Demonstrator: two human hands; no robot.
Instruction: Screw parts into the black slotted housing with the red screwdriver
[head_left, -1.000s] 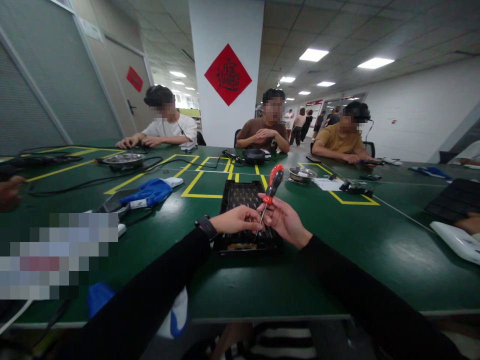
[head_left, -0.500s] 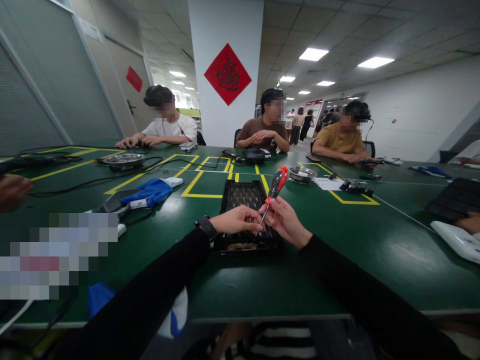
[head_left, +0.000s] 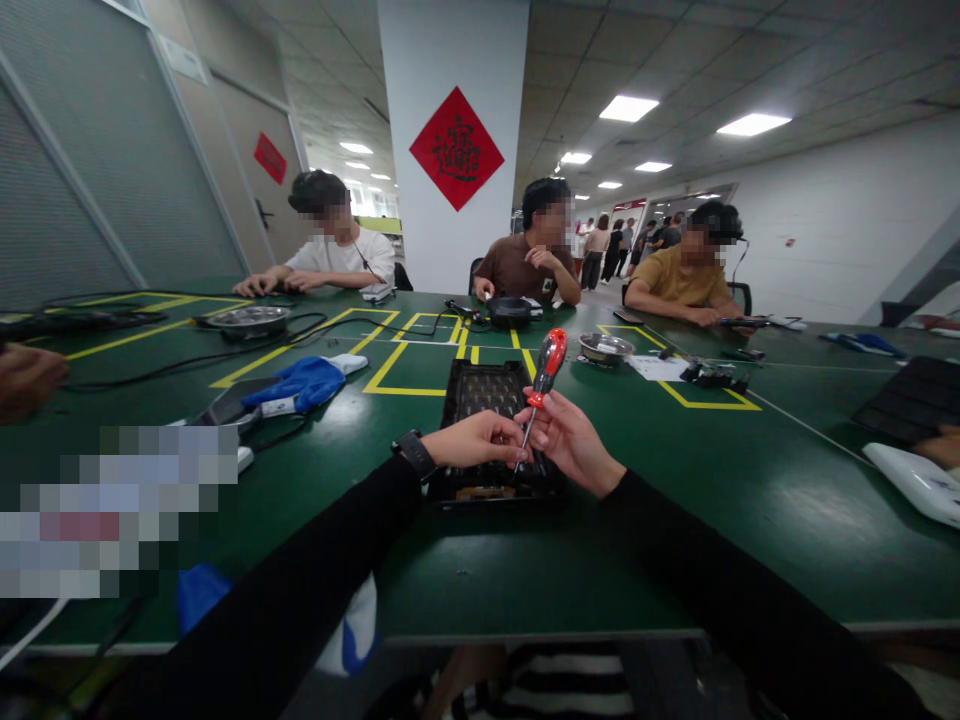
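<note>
A red and black screwdriver (head_left: 550,365) stands tilted over a black tray-like casing (head_left: 491,382), its tip pointing down into the near part. My right hand (head_left: 571,440) is closed round the red collar at the bottom of the handle. At the lower shaft, the fingers of my left hand (head_left: 480,440) are pinched together, touching or very near the metal. Whether they hold the shaft or a small part is hidden. A brownish strip (head_left: 485,493) lies at the casing's near end. Rows of small compartments or slots show in its far part.
Blue and white gloves (head_left: 307,385) and cables lie at the left. Beyond the casing are a metal bowl (head_left: 605,347), a round black object (head_left: 510,312) and paper (head_left: 656,368). A white device (head_left: 915,485) is far right. Several people sit around the green table (head_left: 675,560).
The screwdriver handle has tilted slightly to the left and is more upright. Across the table, the person in brown has raised one hand and moved the hands apart.
</note>
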